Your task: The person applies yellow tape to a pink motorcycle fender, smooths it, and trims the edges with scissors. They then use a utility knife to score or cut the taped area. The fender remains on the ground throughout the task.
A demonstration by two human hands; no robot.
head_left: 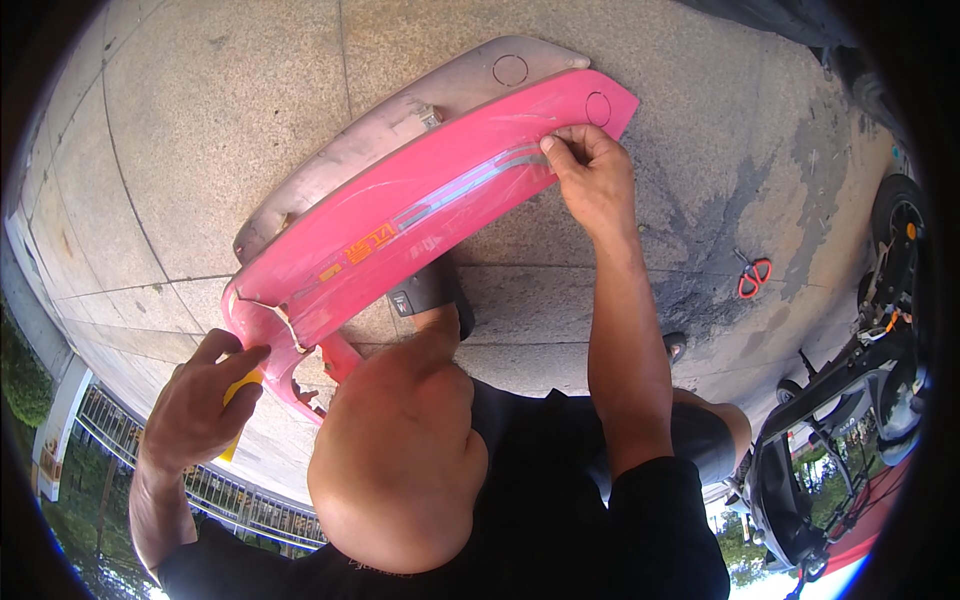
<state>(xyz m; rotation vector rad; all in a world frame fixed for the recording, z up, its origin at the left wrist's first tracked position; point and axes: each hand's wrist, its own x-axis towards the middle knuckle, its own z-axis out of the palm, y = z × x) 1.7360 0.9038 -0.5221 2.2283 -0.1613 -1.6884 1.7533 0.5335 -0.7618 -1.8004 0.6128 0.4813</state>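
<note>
A long pink motorcycle fairing panel (pixel 450 185) lies slantwise before me, with a silver-blue stripe decal and orange lettering. Its near left end is cracked and jagged. My right hand (pixel 595 175) is closed in a pinch at the upper right end of the stripe, against the panel's surface; what the fingertips hold is hidden. Beside the broken end, my left hand (pixel 200 400) has its fingers curled round a flat yellow piece (pixel 240 400), mostly covered by the hand. Its fingertips are close to the panel's rim. A second, greyish-pink panel (pixel 390 130) lies just behind the pink one.
Red-handled scissors (pixel 753 276) lie on the stone paving at the right. A black shoe (pixel 430 295) shows below the panel. Motorbikes with a black wheel (pixel 898 220) stand at the far right. A metal railing (pixel 225 500) runs along the lower left.
</note>
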